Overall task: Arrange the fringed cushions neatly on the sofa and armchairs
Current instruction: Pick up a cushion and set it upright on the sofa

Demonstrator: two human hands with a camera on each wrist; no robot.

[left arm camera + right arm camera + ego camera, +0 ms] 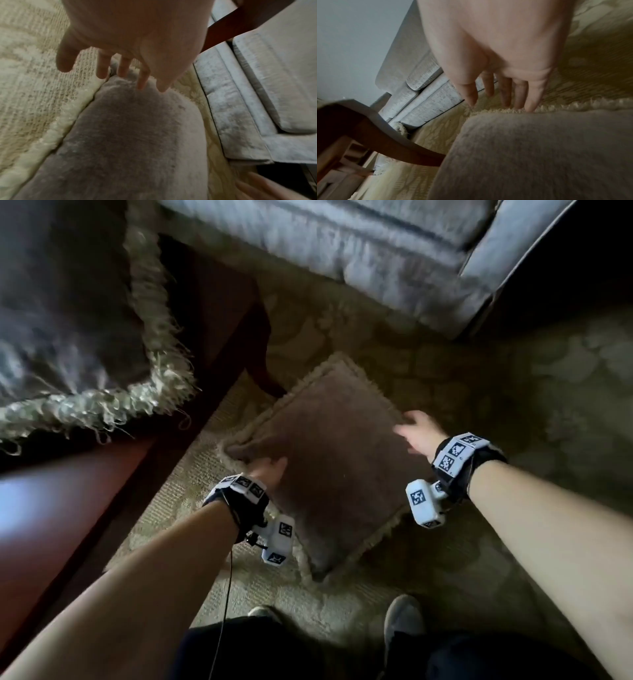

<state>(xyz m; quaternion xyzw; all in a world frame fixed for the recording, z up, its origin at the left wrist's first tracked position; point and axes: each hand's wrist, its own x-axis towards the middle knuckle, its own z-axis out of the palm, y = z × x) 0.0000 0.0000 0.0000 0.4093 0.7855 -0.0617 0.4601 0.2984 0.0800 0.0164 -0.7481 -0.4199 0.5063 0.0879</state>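
Note:
A brown-grey fringed cushion (335, 463) lies flat on the rug in front of me, also filling the left wrist view (123, 135) and the right wrist view (530, 148). My left hand (269, 469) hovers over its left corner with fingers (102, 67) spread and straight. At the cushion's right edge my right hand (419, 433) reaches down with its fingertips (532, 102) at the cream fringe, fingers straight. Neither hand holds anything. A second grey cushion (68, 313) with a shaggy cream fringe lies at upper left.
A grey velvet sofa (376, 258) stands ahead across the patterned cream rug (513, 392). A dark red wooden table (78, 491) is on my left, one curved leg (263, 347) just beyond the cushion's far corner. My shoes (402, 625) stand behind the cushion.

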